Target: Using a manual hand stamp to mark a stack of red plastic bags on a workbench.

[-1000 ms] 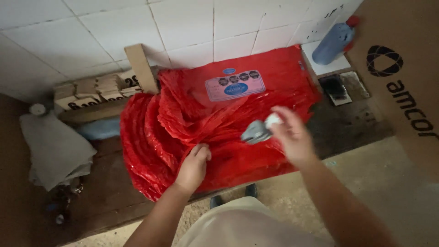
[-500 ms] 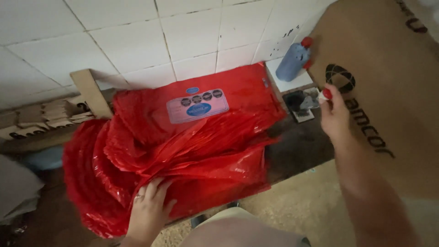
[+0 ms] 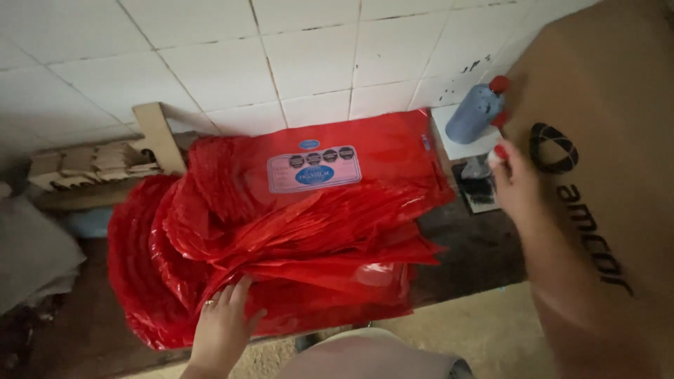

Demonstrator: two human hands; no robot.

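At the near edge of the dark bench, the left hand (image 3: 223, 328) lies flat and open-fingered on the stack of red plastic bags (image 3: 295, 238), which fans away from it toward the tiled wall; the right hand (image 3: 516, 179), well apart, pinches a small whitish thing beside the blue bottle (image 3: 476, 112)

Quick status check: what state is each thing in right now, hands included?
left hand: open, flat on the bags' front edge.
right hand: raised near the bottle, pinching something small and white.
red plastic bags: stacked, loosely fanned, crinkled.
blue bottle: red cap on, leaning against the wall.
cardboard box: standing at right.
folded card pieces: stacked at left.
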